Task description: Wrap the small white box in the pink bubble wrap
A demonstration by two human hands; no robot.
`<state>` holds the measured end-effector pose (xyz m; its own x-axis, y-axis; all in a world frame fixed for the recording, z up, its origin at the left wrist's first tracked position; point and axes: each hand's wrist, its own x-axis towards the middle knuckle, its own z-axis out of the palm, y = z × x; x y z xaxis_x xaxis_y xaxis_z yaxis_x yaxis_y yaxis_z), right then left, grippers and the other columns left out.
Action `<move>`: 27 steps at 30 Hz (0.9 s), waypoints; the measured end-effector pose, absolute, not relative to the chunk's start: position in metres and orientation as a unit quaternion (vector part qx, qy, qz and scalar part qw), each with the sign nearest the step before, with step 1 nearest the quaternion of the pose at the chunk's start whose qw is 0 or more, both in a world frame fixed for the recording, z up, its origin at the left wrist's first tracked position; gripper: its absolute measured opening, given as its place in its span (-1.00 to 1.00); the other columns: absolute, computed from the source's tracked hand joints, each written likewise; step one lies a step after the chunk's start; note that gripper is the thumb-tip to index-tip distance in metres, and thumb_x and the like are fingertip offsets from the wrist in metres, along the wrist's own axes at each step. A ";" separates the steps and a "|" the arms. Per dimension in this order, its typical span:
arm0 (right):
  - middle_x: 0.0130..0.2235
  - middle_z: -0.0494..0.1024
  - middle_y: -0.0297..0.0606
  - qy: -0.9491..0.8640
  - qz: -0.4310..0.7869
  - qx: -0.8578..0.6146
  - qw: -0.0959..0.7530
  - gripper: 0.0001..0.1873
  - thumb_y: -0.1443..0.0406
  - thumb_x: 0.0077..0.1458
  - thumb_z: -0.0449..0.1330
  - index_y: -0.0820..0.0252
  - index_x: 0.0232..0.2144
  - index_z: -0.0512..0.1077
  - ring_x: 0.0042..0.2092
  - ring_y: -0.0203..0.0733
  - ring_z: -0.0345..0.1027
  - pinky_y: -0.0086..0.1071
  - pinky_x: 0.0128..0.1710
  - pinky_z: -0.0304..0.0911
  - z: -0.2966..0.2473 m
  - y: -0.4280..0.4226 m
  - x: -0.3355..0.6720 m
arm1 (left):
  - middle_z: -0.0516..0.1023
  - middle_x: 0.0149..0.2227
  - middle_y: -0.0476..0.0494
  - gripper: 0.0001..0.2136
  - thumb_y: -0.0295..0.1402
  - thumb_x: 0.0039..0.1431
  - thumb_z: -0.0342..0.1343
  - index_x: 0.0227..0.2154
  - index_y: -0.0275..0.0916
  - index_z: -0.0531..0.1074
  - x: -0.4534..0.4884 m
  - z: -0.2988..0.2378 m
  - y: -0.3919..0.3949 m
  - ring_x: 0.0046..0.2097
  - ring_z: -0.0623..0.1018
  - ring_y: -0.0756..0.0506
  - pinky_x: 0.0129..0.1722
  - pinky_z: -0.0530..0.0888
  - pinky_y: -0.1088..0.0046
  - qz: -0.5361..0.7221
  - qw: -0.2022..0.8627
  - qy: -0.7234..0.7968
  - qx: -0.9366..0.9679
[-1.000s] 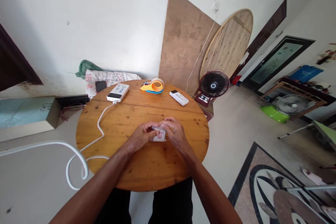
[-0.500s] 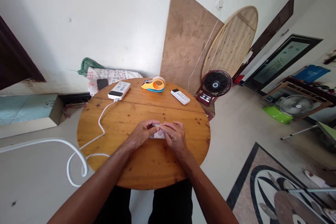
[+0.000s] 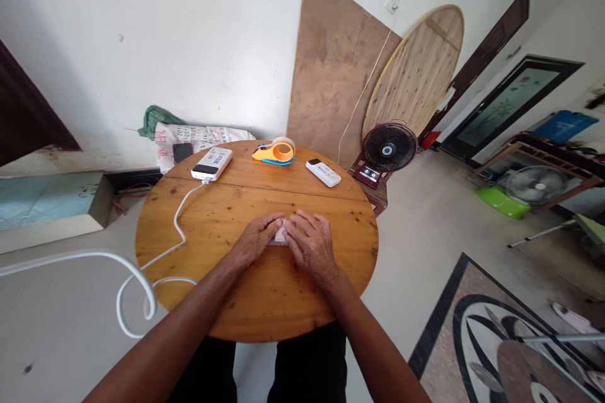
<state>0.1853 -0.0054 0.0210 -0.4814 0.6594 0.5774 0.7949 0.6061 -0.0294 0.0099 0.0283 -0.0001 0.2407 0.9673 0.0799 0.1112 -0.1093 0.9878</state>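
Observation:
A small, flat, pale thing, with a pinkish print seen a moment ago, lies low over the near middle of the round wooden table. The hands hide much of it, so its exact kind cannot be made out. My left hand grips its left side, thumb on top and fingers bent along the far edge. Over its right side rests my right hand, fingers stretched and somewhat spread, the tips touching or very near it.
Toward the table's far edge lie a white power bank with a white cable, an orange and blue tape dispenser and a second white power bank. A dark fan stands beyond the right edge.
My right hand's fingers have straightened and spread, covering more of the pale thing, whose pink print is now mostly hidden. My left hand keeps its hold. The view has shifted slightly.

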 end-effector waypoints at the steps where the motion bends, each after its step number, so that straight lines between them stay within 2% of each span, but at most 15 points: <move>1: 0.08 0.42 -0.15 -0.855 -0.129 -0.427 0.264 -0.71 0.24 0.21 0.07 0.10 -0.03 0.39 0.21 -0.08 0.11 -0.09 0.15 -0.10 0.022 -0.006 0.186 | 0.57 -0.09 -0.19 -0.51 -0.05 0.07 0.03 -0.05 -0.31 0.46 0.010 0.000 0.029 -0.08 0.51 -0.19 -0.02 0.40 0.25 0.430 0.494 0.446 0.610; 4: 0.19 0.28 -0.08 -0.863 -0.149 -0.423 0.234 -0.64 0.17 0.20 0.08 0.10 0.02 0.35 0.25 -0.02 0.00 -0.04 0.15 -0.10 0.021 -0.006 0.189 | 0.57 -0.09 -0.19 -0.52 -0.08 0.08 0.03 -0.05 -0.31 0.46 0.012 -0.002 0.031 -0.06 0.51 -0.20 0.00 0.39 0.23 0.435 0.480 0.454 0.612; 7: 0.21 0.24 -0.08 -0.860 -0.154 -0.432 0.224 -0.66 0.19 0.21 0.06 0.09 0.02 0.35 0.25 -0.04 0.00 -0.06 0.14 -0.07 0.019 -0.005 0.191 | 0.57 -0.09 -0.19 -0.57 -0.11 0.11 0.00 -0.08 -0.29 0.48 0.013 -0.005 0.033 -0.05 0.51 -0.18 0.03 0.37 0.21 0.445 0.450 0.457 0.625; 14: 0.17 0.29 -0.10 -0.849 -0.148 -0.446 0.240 -0.71 0.22 0.22 0.05 0.09 -0.03 0.39 0.17 -0.05 0.09 -0.10 0.08 0.02 0.014 0.001 0.187 | 0.52 -0.07 -0.23 -0.64 -0.24 0.12 -0.01 -0.07 -0.26 0.46 0.013 -0.008 0.032 0.01 0.45 -0.18 0.07 0.34 0.16 0.478 0.322 0.447 0.685; 21: 0.14 0.32 -0.14 -0.844 -0.161 -0.432 0.273 -0.73 0.28 0.22 0.06 0.07 -0.04 0.39 0.11 -0.08 0.16 -0.16 0.04 0.05 0.011 -0.004 0.184 | 0.47 -0.08 -0.23 -0.75 -0.26 0.16 -0.02 -0.28 -0.23 0.52 0.014 -0.006 0.029 0.01 0.46 -0.14 0.01 0.40 0.25 0.497 0.318 0.416 0.692; 27: 0.09 0.37 -0.15 -0.835 -0.132 -0.454 0.282 -0.77 0.29 0.20 0.07 0.09 -0.10 0.41 0.02 -0.10 0.22 -0.20 -0.01 0.08 0.011 -0.006 0.180 | 0.48 -0.09 -0.20 -0.75 -0.28 0.13 -0.02 -0.31 -0.22 0.54 0.014 -0.008 0.030 0.03 0.45 -0.13 0.03 0.39 0.26 0.487 0.324 0.426 0.690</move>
